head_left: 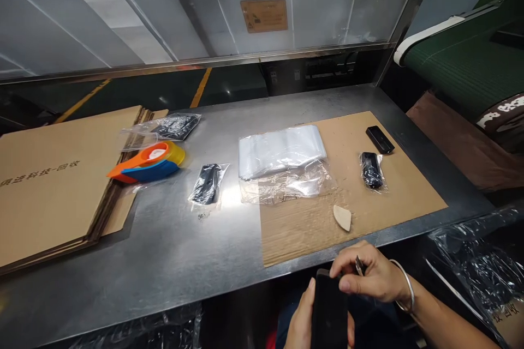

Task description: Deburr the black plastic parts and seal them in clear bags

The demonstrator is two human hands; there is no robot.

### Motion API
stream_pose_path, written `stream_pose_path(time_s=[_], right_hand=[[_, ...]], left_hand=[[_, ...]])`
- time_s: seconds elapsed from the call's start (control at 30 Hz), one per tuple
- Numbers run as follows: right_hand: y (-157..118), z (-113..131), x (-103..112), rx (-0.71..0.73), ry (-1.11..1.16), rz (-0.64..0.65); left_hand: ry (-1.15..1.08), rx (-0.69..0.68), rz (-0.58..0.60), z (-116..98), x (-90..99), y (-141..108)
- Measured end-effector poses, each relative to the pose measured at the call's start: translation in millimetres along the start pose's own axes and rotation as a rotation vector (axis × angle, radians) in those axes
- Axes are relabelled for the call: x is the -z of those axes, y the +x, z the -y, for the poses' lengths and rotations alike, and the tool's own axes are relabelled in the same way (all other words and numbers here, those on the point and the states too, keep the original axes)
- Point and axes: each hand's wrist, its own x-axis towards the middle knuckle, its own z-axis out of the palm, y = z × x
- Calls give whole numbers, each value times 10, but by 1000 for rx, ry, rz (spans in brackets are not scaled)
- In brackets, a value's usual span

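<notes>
In the head view, my left hand point(301, 319) is wrapped round a flat black rectangular device point(329, 313), gripping it by both long sides below the table's front edge. My right hand point(370, 275) is at the device's upper end, thumb and forefinger bent close to its top corner. A thin pen-like metal tool point(359, 266) sticks out between the right fingers; most of it is hidden. On the cardboard sheet point(393, 202) beyond my hands lie a small beige wedge-shaped piece point(343, 218), a bagged black item point(371, 170) and an open black tray-like part point(380, 139).
Clear plastic bags point(282, 150) are stacked mid-table. Left of them are a bagged black item point(207, 184), an orange and blue tape dispenser point(149, 162) and another bagged black item point(178, 126). Flattened cartons point(53, 174) fill the left side. A green conveyor point(470, 60) stands at right.
</notes>
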Motion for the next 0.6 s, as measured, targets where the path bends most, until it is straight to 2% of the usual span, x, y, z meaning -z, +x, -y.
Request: stream_pose_path(time_s=[0.07, 0.23, 0.3, 0.43, 0.53, 0.6], right_hand=[[1, -17, -1, -10, 14, -7], [-12, -100, -27, -157, 163, -50], [-17, -101, -37, -166, 138, -89], [-13, 12, -20, -33, -196, -160], [17, 148, 26, 62, -418, -58], [48, 223, 54, 78, -503, 28]], left_hand=[[-17, -1, 6, 7, 19, 22], [-87, 40, 0, 24, 52, 80], [-114, 51, 9, 25, 54, 93], [-143, 45, -23, 28, 48, 114], [-96, 71, -75, 39, 33, 131], [-59, 70, -91, 48, 21, 135]])
